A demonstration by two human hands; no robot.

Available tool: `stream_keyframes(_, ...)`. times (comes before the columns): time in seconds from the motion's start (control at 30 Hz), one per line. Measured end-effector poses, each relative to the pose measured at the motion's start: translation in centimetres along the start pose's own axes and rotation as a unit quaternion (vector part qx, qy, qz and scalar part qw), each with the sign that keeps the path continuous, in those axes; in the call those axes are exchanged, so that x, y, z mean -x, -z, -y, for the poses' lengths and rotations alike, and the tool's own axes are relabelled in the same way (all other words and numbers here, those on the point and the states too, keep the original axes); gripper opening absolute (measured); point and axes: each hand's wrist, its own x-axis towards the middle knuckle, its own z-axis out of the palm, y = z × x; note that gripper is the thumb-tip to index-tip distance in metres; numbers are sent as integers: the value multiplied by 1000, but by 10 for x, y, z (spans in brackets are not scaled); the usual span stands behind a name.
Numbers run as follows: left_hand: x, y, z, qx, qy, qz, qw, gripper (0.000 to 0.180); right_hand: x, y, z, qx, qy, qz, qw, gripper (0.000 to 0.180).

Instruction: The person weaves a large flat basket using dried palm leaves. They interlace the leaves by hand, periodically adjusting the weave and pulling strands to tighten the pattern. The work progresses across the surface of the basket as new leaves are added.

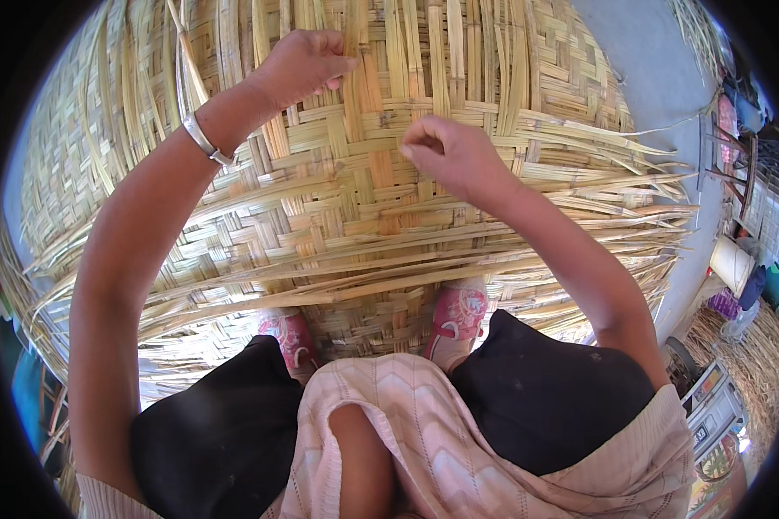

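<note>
A large mat of split bamboo strips (320,199) is spread under both my hands, part woven, with long loose ends. My left hand (303,67), with a silver bangle on its wrist, is at the upper middle. Its fingers are pinched at an upright bamboo strip (352,95), and their tips partly cover the grip. Lower and to the right, my right hand (457,157) hovers over the weave. Its fingers curl toward the thumb, and no strip shows between them. Crosswise strips (571,130) run out past it toward the right edge.
My pink patterned shoes (287,333) rest on the mat at its near side. Loose strips (389,259) lie across in front of them. At the right are a grey floor (645,52), a white bucket (732,264) and a heap of dry straw (757,355).
</note>
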Motion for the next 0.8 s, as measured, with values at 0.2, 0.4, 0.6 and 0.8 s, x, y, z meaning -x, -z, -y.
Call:
stream_keyframes(0.2, 6, -6, -3, -70, 52, -30, 996, 25, 49, -3, -20, 212, 98, 47, 971, 23)
stream_keyframes(0.4, 9, -36, 9, -238, -122, -230, 936, 31, 79, -14, -39, 314, 225, -30, 922, 30)
stream_keyframes(0.6, -3, -35, 27, -233, -134, -233, 934, 20, 76, -17, -53, 332, 238, -64, 910, 20)
stream_keyframes(0.8, 19, -26, -10, -193, -119, -160, 961, 14, 69, -8, -48, 330, 282, -45, 900, 12)
